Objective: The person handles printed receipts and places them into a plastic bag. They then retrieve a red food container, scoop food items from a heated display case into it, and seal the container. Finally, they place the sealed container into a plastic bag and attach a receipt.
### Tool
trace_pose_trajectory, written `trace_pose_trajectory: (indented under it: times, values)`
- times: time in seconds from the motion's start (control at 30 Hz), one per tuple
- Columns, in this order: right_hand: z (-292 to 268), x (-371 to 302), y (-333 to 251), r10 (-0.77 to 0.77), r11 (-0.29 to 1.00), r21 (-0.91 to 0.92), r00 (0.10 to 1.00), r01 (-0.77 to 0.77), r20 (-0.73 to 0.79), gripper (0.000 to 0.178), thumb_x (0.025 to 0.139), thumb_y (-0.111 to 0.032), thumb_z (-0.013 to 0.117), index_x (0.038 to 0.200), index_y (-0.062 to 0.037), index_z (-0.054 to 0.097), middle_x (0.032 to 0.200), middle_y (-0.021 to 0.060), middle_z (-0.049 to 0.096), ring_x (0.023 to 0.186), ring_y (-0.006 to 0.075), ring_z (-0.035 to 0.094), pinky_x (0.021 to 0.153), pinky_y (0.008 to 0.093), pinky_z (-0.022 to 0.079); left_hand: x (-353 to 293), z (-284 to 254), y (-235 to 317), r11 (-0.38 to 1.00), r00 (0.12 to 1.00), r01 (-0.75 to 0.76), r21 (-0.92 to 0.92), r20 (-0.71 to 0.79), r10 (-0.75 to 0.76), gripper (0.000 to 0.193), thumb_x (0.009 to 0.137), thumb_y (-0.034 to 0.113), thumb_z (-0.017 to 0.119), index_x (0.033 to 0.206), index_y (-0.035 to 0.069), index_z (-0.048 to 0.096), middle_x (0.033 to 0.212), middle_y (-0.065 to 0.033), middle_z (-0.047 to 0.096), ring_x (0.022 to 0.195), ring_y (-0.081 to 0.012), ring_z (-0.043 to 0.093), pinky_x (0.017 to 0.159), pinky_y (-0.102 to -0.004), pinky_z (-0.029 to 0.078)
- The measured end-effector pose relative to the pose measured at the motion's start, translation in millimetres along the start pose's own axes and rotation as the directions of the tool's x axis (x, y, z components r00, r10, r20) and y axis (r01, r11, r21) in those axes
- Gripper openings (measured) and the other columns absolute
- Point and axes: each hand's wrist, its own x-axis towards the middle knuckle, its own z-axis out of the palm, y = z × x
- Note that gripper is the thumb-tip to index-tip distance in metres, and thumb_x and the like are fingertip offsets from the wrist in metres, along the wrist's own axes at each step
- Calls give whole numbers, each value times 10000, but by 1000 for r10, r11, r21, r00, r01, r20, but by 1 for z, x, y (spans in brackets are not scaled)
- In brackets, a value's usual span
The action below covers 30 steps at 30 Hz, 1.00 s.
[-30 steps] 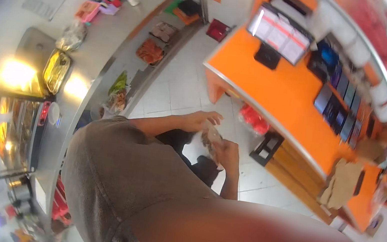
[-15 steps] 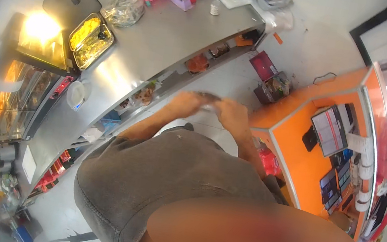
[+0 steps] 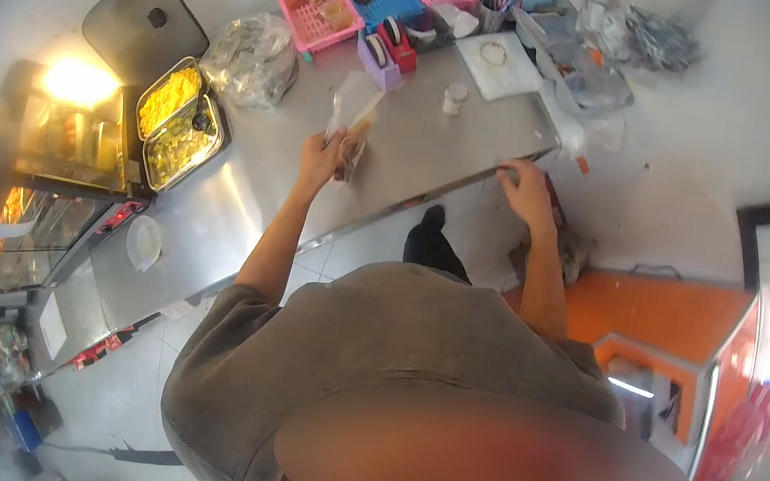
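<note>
A clear plastic bag with brownish food in its lower part stands over the metal counter. My left hand is closed on the bag's left side, and the bag's upper end sticks up loose. Off to the right, my right hand is by the counter's front corner with its fingers loosely bent and apart, holding nothing. Beyond the bag are a purple tape dispenser and a red tape dispenser. A small white jar stands between the two hands, farther back.
Along the back are a pink basket of bagged items, a blue basket and a bundle of plastic bags. An uncovered metal food tray and a lit display warmer stand left. An orange counter is at right.
My hands, together over the floor before, have parted: the left is forward over the counter with the bag, the right near its corner. My view has turned towards the metal counter.
</note>
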Motion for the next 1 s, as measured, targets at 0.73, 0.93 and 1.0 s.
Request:
trace_pose_trajectory:
  times: [0.73, 0.93, 1.0]
  values:
    - [24, 621, 159, 218, 899, 328, 946, -290, 241, 197, 825, -173, 570, 791, -49, 719, 671, 64, 633, 532, 141, 570, 427, 296, 386, 20, 39, -59, 716, 653, 499, -489, -331, -681, 352, 924, 330, 656, 950, -21, 670, 871, -120, 701, 761, -216, 699, 623, -316, 564]
    - [-106, 461, 27, 176, 753, 604, 965, -260, 196, 265, 884, -205, 575, 1082, -37, 629, 901, 77, 653, 780, 180, 629, 638, 295, 498, -21, 32, -89, 521, 635, 529, -670, -95, -766, 395, 898, 350, 678, 1075, -4, 670, 1054, -126, 666, 904, -249, 681, 727, -349, 565]
    - [-101, 418, 22, 119, 581, 747, 942, -322, 314, 271, 892, -226, 577, 1087, -44, 624, 897, 66, 651, 863, 204, 640, 714, 349, 486, -35, 26, -88, 515, 613, 679, -523, 19, -790, 438, 874, 329, 681, 1180, 19, 636, 1050, -105, 667, 973, -212, 633, 790, -370, 539]
